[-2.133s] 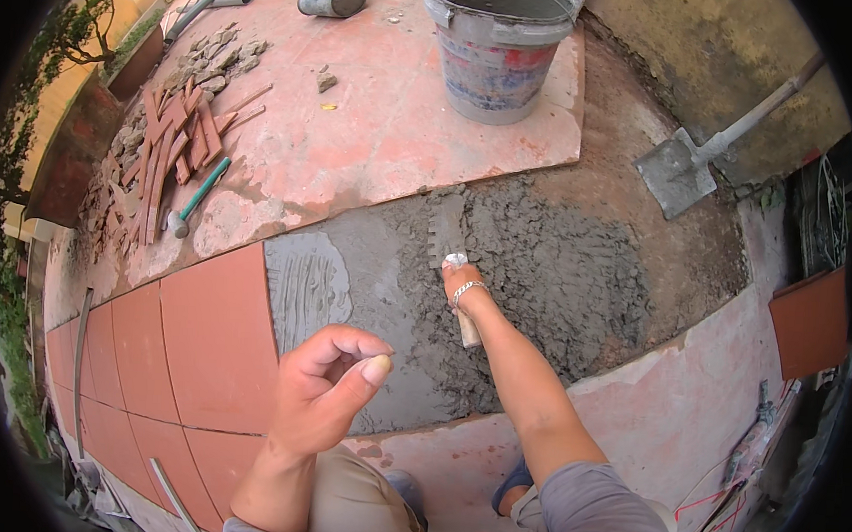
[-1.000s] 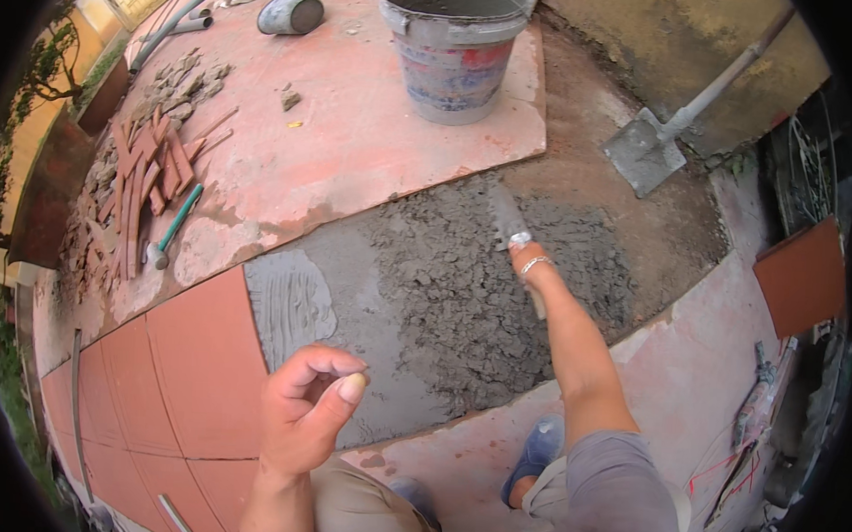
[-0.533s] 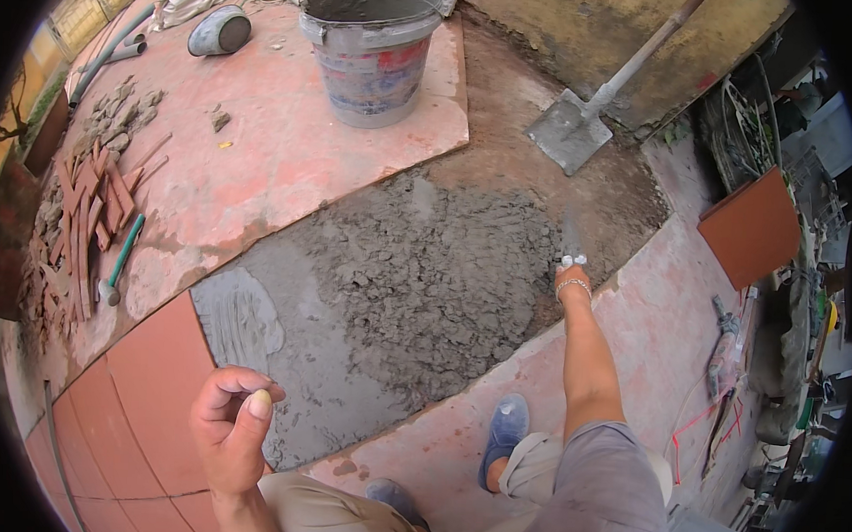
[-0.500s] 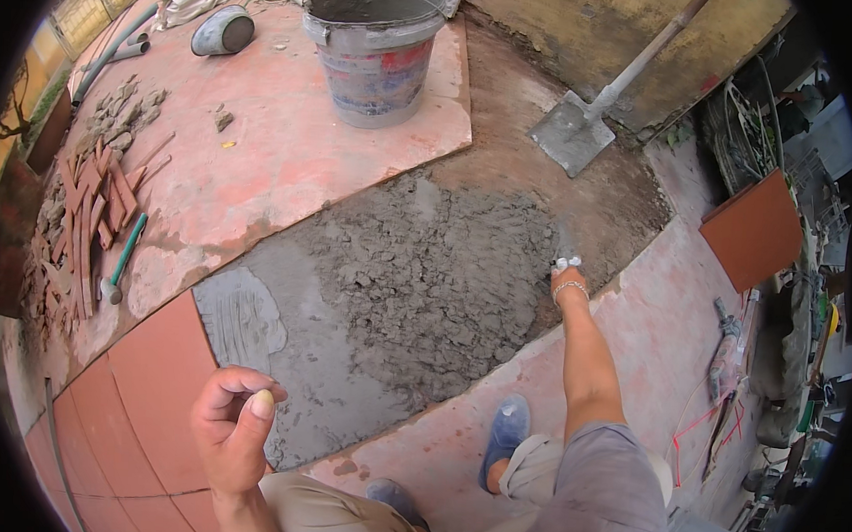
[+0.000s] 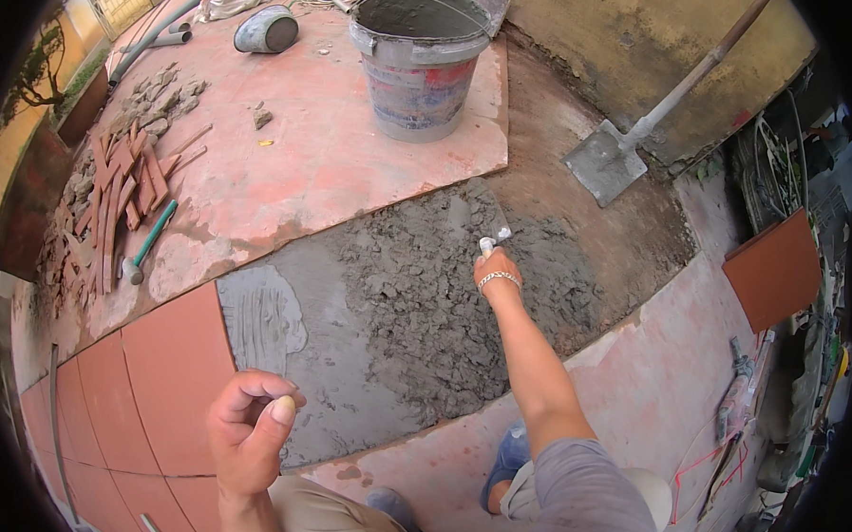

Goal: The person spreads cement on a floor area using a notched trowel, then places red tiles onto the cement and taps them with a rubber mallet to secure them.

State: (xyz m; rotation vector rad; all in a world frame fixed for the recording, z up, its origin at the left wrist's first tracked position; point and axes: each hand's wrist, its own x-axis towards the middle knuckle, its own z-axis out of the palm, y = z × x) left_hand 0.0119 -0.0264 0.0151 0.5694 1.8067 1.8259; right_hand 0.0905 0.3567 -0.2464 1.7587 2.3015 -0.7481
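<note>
My right hand (image 5: pixel 498 272), with a chain bracelet at the wrist, is closed round the pale handle of a trowel (image 5: pixel 488 215). The trowel's grey blade lies against rough wet mortar (image 5: pixel 416 285) near the far edge of the bed and blends with it. My left hand (image 5: pixel 252 430) hovers at the near left, fingers curled and thumb pressed toward the forefinger, nothing visible in it. Beyond it, a smooth combed patch of mortar (image 5: pixel 262 316) borders the laid red tiles (image 5: pixel 174 369).
A mortar bucket (image 5: pixel 419 90) stands on the pink slab beyond the bed. A shovel (image 5: pixel 606 165) leans at the yellow wall. Broken tile strips (image 5: pixel 115 205) and a green-handled hammer (image 5: pixel 149 243) lie left. Square red tiles (image 5: pixel 776 267) stand at right, beside a power tool (image 5: pixel 736 384).
My right hand has swung left and slightly farther out with the trowel, from the mortar's right edge to its far middle. My left hand keeps its curled pose. The view has shifted slightly.
</note>
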